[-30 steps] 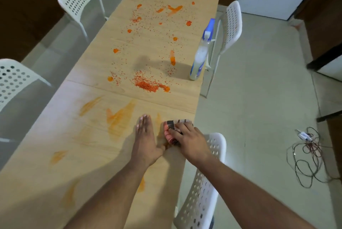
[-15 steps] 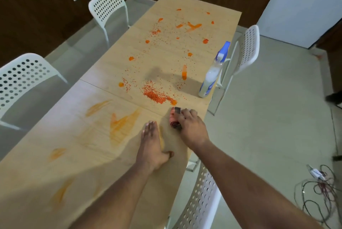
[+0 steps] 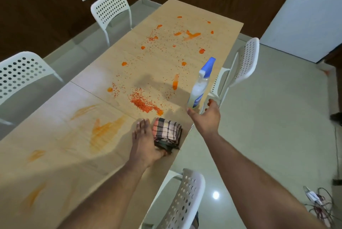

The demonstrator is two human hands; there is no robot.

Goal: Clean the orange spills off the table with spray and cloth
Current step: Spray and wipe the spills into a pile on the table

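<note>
The right hand (image 3: 206, 115), fingers spread and gripping nothing, reaches for the translucent blue-capped spray bottle (image 3: 199, 88) standing at the light wooden table (image 3: 55, 136) edge; 1 careless nudge could tip it floorward. The left hand (image 3: 144, 141) lies flat beside the folded checked cloth (image 3: 167, 132) (thumb side touching it), orange spills (image 3: 144, 102) just beyond.

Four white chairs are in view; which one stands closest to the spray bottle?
The chair on the table's right side, just behind the spray bottle. The two chairs across the table and the near one at the bottom edge stand farther off.
</note>
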